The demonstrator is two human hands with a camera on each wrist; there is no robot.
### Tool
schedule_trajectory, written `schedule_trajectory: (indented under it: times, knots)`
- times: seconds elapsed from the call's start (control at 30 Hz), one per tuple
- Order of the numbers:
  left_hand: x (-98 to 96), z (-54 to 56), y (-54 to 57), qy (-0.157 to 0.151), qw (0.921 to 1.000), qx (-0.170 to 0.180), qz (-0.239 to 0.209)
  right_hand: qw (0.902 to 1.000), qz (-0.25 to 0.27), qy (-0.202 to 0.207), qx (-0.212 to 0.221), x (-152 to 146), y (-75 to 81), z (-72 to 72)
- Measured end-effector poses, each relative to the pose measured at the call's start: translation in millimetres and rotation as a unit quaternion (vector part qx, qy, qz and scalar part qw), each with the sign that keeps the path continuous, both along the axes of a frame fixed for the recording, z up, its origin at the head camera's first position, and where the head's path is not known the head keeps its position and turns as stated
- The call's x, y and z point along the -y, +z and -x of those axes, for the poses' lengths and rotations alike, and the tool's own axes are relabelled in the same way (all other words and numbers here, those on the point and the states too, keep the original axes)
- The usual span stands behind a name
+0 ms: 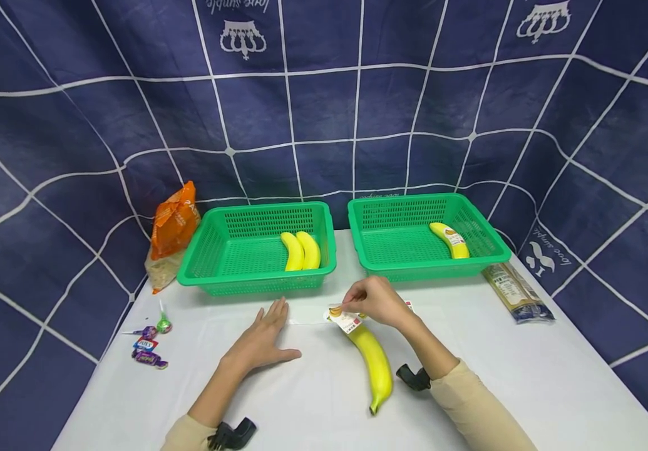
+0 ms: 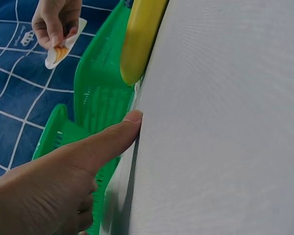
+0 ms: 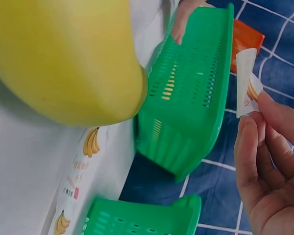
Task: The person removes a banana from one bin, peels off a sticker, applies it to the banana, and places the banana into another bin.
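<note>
Right of centre in the head view, the right hand (image 1: 379,303) pinches a banana-print label (image 1: 347,321) between thumb and fingertips. The label hides the upper end of a loose yellow banana (image 1: 377,368), whose stem points towards the bottom of the frame; both wrist views show label and banana apart. In the right wrist view the label curls, so part of its print is turned away, and the banana is cut off at the upper left.

The left hand (image 1: 262,339), left of centre, rests on the tabletop (image 1: 324,401) with fingers straight and thumb spread wide; the left wrist view hides most of its fingers under the hand. A printed label strip (image 3: 74,183) lies flat on the table, its middle covered by the right hand in the head view and its end cut off at the bottom of the right wrist view.

The left green basket (image 1: 262,285) and right green basket (image 1: 436,270) bound the work at the back, a gap between them. White tabletop separates the left thumb from the banana and reaches the lower frame edge.
</note>
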State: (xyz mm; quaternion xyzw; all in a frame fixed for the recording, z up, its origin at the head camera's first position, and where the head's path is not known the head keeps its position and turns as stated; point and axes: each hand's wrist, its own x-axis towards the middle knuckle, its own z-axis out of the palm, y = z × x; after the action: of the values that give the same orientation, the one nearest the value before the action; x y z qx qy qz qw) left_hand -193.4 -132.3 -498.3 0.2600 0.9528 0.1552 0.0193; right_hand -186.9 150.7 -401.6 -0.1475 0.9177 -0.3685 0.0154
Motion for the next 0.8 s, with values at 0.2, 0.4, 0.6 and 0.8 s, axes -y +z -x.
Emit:
schedule_trajectory:
  times: [0.2,0.4,0.6,0.8]
  knots:
    - [-15.1,-6.9,7.8,-0.010,0.9994,0.019,-0.027,0.9999,0.005,-0.013,0.002,-10,0.7,-8.0]
    - [-56.3,-35.2,11.4,-0.044,0.9899,0.084,-0.106,0.9994,0.019,-0.027,0.002,-18,-0.7,-18.4]
    - [-93.0,-53.8,6.7,-0.073,0.9794,0.138,-0.128,0.9982,0.030,-0.050,-0.012,-27,-2.0,-26.9]
    - [-111.9,-51.2,0.4,-0.068,0.9835,0.125,-0.112,0.9965,0.055,-0.062,-0.008,-36,-5.9,-31.4]
